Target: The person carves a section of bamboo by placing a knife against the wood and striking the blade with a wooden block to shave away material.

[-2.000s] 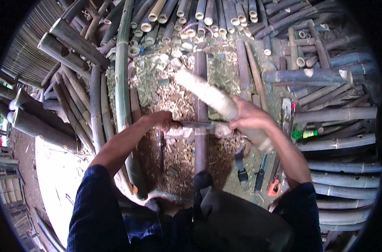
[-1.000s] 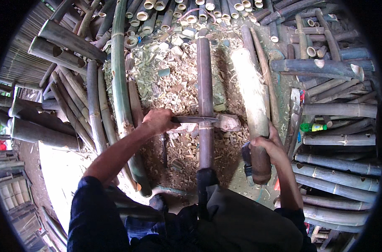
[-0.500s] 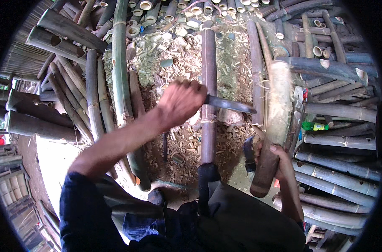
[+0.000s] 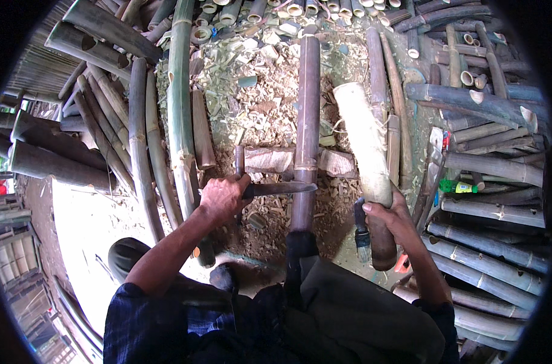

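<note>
My left hand (image 4: 223, 197) is closed round the handle of a knife (image 4: 285, 188), whose blade points right across a dark upright-lying bamboo pole (image 4: 307, 109). In my right hand (image 4: 392, 217) is a bamboo section (image 4: 364, 136), gripped near its dark lower end. Its upper part is pale and scraped, with loose fibres at the sides. Just left of that hand is a brush (image 4: 362, 238) with a dark handle and pale bristles. The bamboo pole crosses a wooden block (image 4: 268, 160), and its near end meets dark cloth between my legs.
Wood chips (image 4: 270, 100) cover the ground ahead. A long green bamboo pole (image 4: 180, 115) lies to the left, near leaning dark poles (image 4: 139, 133). Stacked bamboo (image 4: 494, 212) fills the right side, with a green bottle (image 4: 459, 186) among it. Cut bamboo ends (image 4: 295, 10) line the far edge.
My left hand has drawn the knife back toward me and left, away from the bamboo section. The section's pale top has tilted left in my right hand. The wooden block shows more fully.
</note>
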`<action>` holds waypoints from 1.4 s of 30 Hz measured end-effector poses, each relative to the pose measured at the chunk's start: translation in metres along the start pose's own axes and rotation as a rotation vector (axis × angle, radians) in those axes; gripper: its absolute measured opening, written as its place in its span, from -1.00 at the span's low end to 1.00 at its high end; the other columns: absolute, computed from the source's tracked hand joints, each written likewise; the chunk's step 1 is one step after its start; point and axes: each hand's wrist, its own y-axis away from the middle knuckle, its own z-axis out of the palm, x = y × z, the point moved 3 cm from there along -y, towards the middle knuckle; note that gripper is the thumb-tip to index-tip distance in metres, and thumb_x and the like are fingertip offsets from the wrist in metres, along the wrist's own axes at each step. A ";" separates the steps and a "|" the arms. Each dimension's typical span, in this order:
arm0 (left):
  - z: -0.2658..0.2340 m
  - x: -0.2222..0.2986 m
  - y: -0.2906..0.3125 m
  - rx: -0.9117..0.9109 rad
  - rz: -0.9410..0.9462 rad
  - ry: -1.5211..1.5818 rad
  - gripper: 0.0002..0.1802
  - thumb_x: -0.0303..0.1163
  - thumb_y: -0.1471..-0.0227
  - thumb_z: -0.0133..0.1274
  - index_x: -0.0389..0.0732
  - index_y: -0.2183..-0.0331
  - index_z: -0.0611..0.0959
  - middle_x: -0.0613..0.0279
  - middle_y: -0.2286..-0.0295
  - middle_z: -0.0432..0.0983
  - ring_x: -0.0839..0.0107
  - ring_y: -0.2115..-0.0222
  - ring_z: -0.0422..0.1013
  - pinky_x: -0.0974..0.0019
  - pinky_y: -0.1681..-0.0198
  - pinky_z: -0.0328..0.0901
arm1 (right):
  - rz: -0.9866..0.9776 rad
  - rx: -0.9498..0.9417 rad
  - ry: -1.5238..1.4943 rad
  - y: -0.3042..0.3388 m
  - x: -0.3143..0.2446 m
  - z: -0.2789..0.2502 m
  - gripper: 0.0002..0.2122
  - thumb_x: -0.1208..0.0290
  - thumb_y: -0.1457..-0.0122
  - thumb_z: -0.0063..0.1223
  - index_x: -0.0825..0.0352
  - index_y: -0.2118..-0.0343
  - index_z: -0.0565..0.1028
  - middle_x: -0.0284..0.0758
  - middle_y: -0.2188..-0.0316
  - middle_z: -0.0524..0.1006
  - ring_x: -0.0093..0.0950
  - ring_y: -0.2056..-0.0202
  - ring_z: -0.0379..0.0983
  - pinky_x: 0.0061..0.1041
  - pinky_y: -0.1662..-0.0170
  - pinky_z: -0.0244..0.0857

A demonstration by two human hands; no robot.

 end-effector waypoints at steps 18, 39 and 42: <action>-0.007 -0.011 -0.023 -0.125 -0.077 -0.079 -0.81 -0.35 -0.11 0.03 -0.13 0.24 0.66 -0.04 0.42 0.66 0.01 0.33 0.64 0.00 0.24 0.51 | -1.024 -0.394 1.783 -0.081 -0.061 0.020 -0.38 0.25 0.03 0.37 0.25 -0.12 0.38 -0.21 0.20 0.51 -0.25 0.16 0.53 -0.18 0.06 0.45; 0.001 -0.013 -0.028 -0.100 -0.082 -0.183 -0.64 -0.41 -0.05 0.12 -0.21 0.09 0.48 -0.03 0.31 0.64 0.06 0.30 0.63 0.05 0.28 0.50 | -0.752 -0.386 1.739 -0.063 -0.045 0.047 -0.33 0.20 0.18 0.48 0.29 -0.02 0.40 -0.20 0.16 0.54 -0.18 0.11 0.56 -0.20 0.07 0.49; 0.006 -0.014 -0.016 -0.104 -0.098 -0.146 -0.65 -0.45 -0.04 0.11 -0.23 0.10 0.46 -0.04 0.33 0.63 0.06 0.28 0.63 0.04 0.26 0.50 | -1.051 -0.658 1.456 -0.006 -0.058 0.074 -0.37 0.27 0.15 0.43 0.31 -0.02 0.41 -0.17 0.18 0.54 -0.18 0.11 0.55 -0.21 0.01 0.46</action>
